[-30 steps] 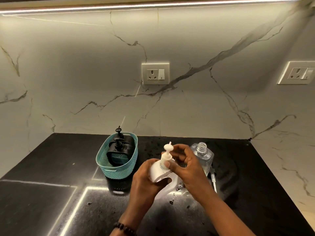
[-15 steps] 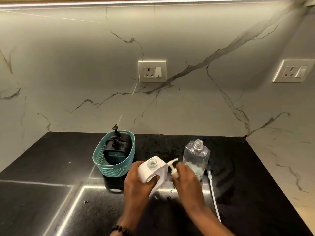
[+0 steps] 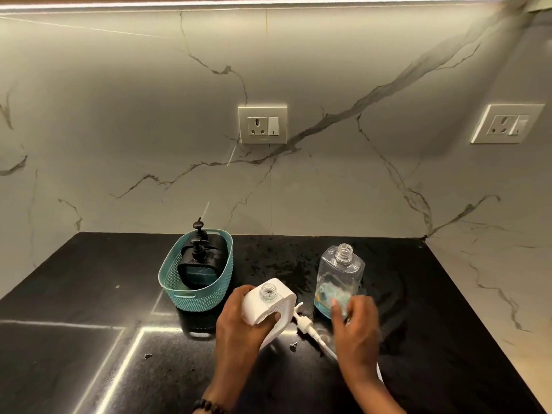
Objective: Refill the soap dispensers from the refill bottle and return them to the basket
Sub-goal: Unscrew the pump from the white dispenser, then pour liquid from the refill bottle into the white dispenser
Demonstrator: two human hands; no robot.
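The white dispenser [image 3: 268, 306], uncapped, is held by the left hand [image 3: 239, 327]; its pump [image 3: 307, 324] lies on the tabletop [image 3: 89, 294]. The refill bottle [image 3: 339, 282] is reached by the right hand [image 3: 355, 327], fingers loose. Pouring, recapping and return to the basket [image 3: 197, 294] remain.

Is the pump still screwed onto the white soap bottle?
No, the white dispenser held by the left hand has a bare open neck, and its white pump lies on the black counter beside it.

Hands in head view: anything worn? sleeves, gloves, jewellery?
No gloves and no sleeves in view: both forearms are bare to the frame's lower edge. The left hand has a bracelet of dark round beads at the wrist. The right hand and its wrist show nothing worn. No rings visible on the fingers.
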